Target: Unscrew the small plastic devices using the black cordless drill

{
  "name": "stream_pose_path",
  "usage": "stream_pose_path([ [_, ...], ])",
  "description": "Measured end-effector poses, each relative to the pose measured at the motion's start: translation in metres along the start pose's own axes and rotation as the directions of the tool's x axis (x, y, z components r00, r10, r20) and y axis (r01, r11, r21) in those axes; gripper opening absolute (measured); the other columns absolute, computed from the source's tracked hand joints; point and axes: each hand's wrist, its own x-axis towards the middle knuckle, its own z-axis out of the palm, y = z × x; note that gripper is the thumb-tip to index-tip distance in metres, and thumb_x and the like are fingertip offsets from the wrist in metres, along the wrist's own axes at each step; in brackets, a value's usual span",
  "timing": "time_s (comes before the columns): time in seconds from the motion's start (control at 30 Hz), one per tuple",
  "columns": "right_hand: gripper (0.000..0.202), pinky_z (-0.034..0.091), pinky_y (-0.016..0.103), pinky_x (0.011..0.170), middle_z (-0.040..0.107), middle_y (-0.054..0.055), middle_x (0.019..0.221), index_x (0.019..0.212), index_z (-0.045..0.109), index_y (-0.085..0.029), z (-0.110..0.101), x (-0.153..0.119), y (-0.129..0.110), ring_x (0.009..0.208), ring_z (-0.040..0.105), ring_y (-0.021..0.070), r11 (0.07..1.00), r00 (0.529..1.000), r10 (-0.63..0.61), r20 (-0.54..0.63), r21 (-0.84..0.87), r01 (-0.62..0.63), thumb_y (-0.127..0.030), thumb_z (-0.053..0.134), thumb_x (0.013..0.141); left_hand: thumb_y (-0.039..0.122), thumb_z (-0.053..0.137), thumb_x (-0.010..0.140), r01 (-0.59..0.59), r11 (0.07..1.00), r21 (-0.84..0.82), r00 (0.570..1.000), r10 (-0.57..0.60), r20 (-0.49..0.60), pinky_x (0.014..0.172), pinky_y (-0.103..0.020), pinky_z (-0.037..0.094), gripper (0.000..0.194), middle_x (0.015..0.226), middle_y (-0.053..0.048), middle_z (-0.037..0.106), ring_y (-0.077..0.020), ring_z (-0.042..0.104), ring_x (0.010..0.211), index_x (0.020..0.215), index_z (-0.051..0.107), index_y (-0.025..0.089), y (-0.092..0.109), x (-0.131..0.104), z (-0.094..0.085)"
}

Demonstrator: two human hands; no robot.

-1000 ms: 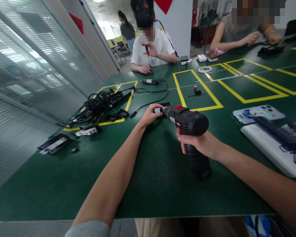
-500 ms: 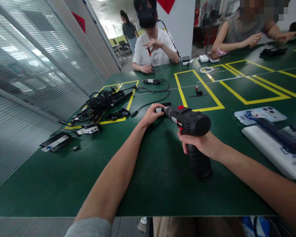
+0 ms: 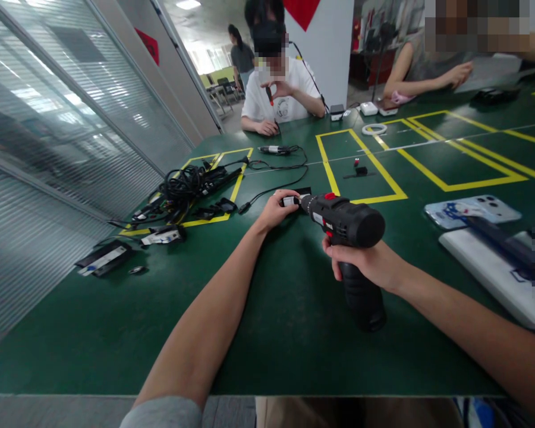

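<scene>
My right hand (image 3: 361, 261) is wrapped round the grip of a black power drill (image 3: 350, 223) with red accents, its chuck pointing left and away. The drill's tip meets a small black device with a white label (image 3: 289, 201) on the green table. Fingers of my left hand (image 3: 276, 211) pinch that device from the left side. The exact contact at the tip is too small to make out.
Tangled black cables (image 3: 182, 187) and black parts lie at the left. A phone (image 3: 472, 211) and a white case (image 3: 494, 273) are at the right. Across the green table (image 3: 294, 351) a person (image 3: 280, 89) holds a screwdriver; another person sits at the upper right.
My hands, the drill and the device keep their places, with the whole view shifted slightly. The person across has raised the forearm a little, and the person at the upper right has moved an arm.
</scene>
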Motion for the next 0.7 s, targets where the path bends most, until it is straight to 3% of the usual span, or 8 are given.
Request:
stream_pose_path([
  [0.3,0.015,0.046,0.036,0.068,0.063,-0.002,0.062,0.086,0.06,-0.02,-0.0013,-0.0023,0.0025,0.055,0.061,0.0168,0.999,0.999,0.027,0.047,-0.037,-0.025,-0.034,0.065,0.085,0.025,0.069,0.071,0.005,1.0,0.005,1.0,-0.005,0.009,0.099,-0.037,0.046,0.034,0.113,-0.006,0.065,-0.0225,0.058,0.107,0.105,0.071,0.019,0.0024,0.0004,0.0],
  [0.7,0.013,0.046,0.035,0.067,0.064,0.0,0.053,0.083,0.059,-0.02,-0.0031,-0.0005,0.0023,0.054,0.06,0.0177,0.999,0.999,0.035,0.021,-0.032,-0.034,-0.033,0.064,0.084,0.033,0.066,0.078,-0.016,1.0,0.004,1.0,0.016,0.018,0.106,-0.039,0.041,0.03,0.115,-0.006,0.067,-0.0244,0.056,0.113,0.105,0.071,0.021,0.0016,0.0015,-0.0005],
])
